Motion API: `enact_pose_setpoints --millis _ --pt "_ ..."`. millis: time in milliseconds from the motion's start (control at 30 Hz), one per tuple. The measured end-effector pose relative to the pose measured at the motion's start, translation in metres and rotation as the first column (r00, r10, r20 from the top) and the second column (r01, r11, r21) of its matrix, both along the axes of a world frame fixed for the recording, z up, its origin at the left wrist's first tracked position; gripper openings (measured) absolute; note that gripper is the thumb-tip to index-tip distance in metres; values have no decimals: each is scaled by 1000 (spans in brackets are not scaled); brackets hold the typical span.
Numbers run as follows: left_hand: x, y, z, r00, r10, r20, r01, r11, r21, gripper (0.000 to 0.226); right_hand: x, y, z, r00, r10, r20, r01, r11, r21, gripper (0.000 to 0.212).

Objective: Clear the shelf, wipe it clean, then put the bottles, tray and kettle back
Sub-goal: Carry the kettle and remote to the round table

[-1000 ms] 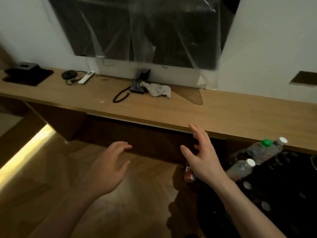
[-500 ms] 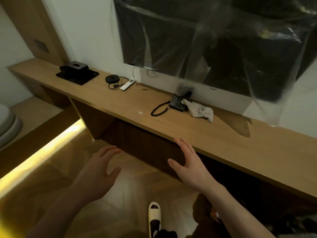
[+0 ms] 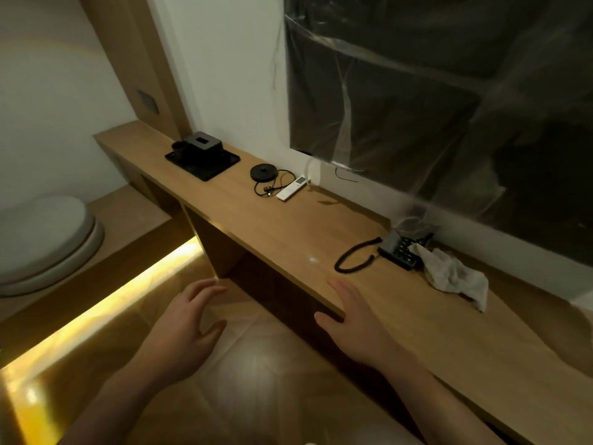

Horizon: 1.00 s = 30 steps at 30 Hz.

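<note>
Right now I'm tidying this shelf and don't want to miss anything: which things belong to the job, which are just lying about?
Job:
long wooden shelf
black square tray
crumpled grey cloth
round black kettle base

Lying about:
white remote control
black corded telephone

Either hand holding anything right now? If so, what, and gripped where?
Nothing is held. The left hand is open above the floor; the right hand is open at the shelf edge, contact unclear.
</note>
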State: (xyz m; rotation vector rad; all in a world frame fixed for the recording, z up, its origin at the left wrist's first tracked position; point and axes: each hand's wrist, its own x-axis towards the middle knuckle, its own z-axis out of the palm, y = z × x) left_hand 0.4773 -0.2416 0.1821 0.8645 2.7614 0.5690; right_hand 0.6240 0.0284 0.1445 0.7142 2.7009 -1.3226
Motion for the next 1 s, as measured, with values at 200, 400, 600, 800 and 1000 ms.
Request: enact_pose_setpoints --millis 200,400,600,800,1000 --pt "-69 4 -12 996 81 21 -81 996 -36 62 -84 18 -3 998 57 7 -56 997 -46 74" --pt "-157 14 -28 998 57 34 -56 998 -29 61 -157 29 -18 998 13 59 -11 999 -45 75" --pt "-273 20 -41 997 -19 81 18 1000 3 58 -242 31 -29 990 -84 114 89 995 -42 75" --pt "-376 42 -51 988 -109 112 112 993 -20 58 -322 24 -41 970 -172 171 185 981 -61 76" --pt "-447 75 -66 961 -171 215 183 982 -38 57 -386 38 -54 965 -216 151 229 970 -81 75"
